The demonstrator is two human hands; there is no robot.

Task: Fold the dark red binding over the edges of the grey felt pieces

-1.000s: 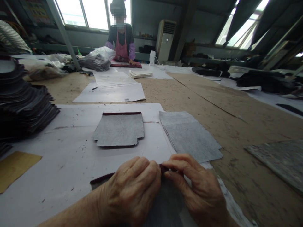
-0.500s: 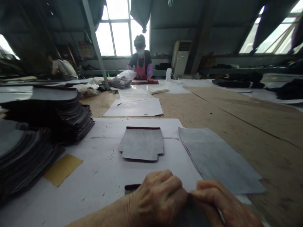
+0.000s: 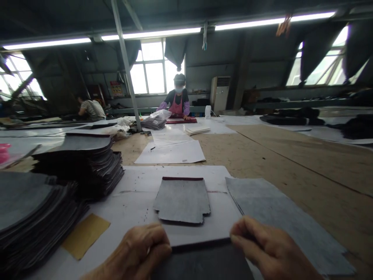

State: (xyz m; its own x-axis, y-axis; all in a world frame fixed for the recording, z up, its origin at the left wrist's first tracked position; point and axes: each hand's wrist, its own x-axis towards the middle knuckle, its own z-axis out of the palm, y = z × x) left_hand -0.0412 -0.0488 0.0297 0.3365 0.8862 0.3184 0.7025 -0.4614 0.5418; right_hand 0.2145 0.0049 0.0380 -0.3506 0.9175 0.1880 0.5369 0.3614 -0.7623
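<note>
A dark grey fabric piece [image 3: 204, 261] is stretched between my two hands at the bottom of the view, its far edge folded into a narrow strip. My left hand [image 3: 140, 251] pinches the left end of that edge. At the right end, my right hand [image 3: 264, 247] grips the corner between thumb and fingers. Just beyond lies a grey piece [image 3: 182, 202] with a dark red strip along its far edge and notched near corners. Larger grey sheets [image 3: 287, 217] lie to the right, partly behind my right hand.
Two tall stacks of dark pieces [image 3: 101, 171] [image 3: 37, 217] stand at the left, beside a yellow card [image 3: 86, 236]. White sheets [image 3: 175, 151] lie farther back. Across the table a person in a pink apron [image 3: 176, 103] works; another in stripes [image 3: 92, 109] is at far left.
My hands have moved apart, my left hand going left, and the dark piece's folded edge now shows between them. The camera view has tilted up.
</note>
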